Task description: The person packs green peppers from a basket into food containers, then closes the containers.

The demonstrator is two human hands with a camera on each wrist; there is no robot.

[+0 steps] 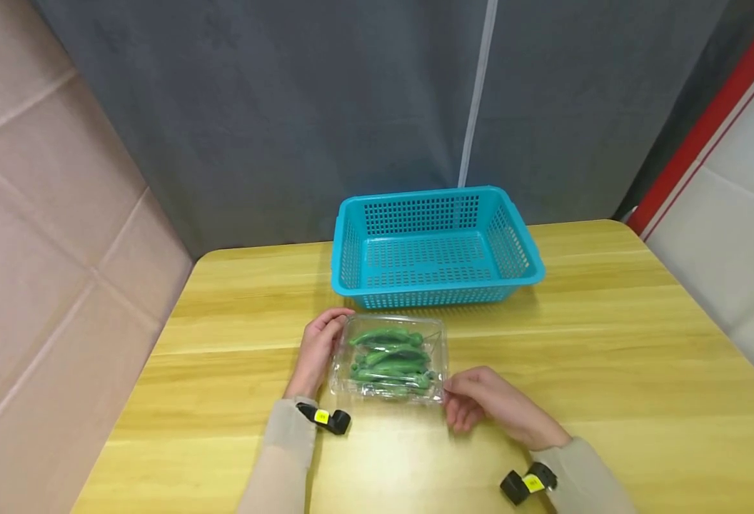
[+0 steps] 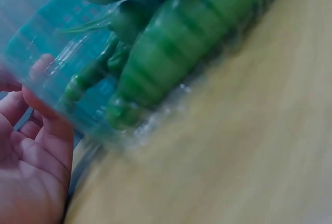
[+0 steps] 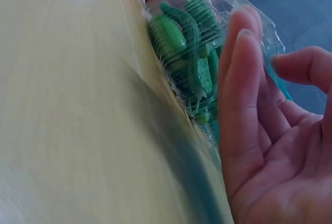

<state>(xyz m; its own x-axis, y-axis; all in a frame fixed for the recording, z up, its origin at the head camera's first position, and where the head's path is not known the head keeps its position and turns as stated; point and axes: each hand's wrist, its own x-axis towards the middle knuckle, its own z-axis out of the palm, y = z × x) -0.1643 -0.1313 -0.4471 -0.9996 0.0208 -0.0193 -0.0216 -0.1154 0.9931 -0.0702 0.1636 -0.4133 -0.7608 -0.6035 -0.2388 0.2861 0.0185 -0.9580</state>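
A clear plastic clamshell box (image 1: 390,359) with several long green peppers (image 1: 393,364) inside sits in front of the basket. My left hand (image 1: 315,353) grips the box's left edge near its far corner; in the left wrist view a fingertip shows through the plastic. At the near right corner, my right hand (image 1: 489,403) pinches the rim with thumb and forefinger, its other fingers bent below. The right wrist view shows the thumb at the lid's edge and longer fingers (image 3: 241,89) in front of the box.
A blue perforated basket (image 1: 438,246) stands at the table's back, just beyond the box. The wooden table (image 1: 608,343) extends to both sides, with a grey curtain (image 1: 274,114) behind it and pale padded walls left and right.
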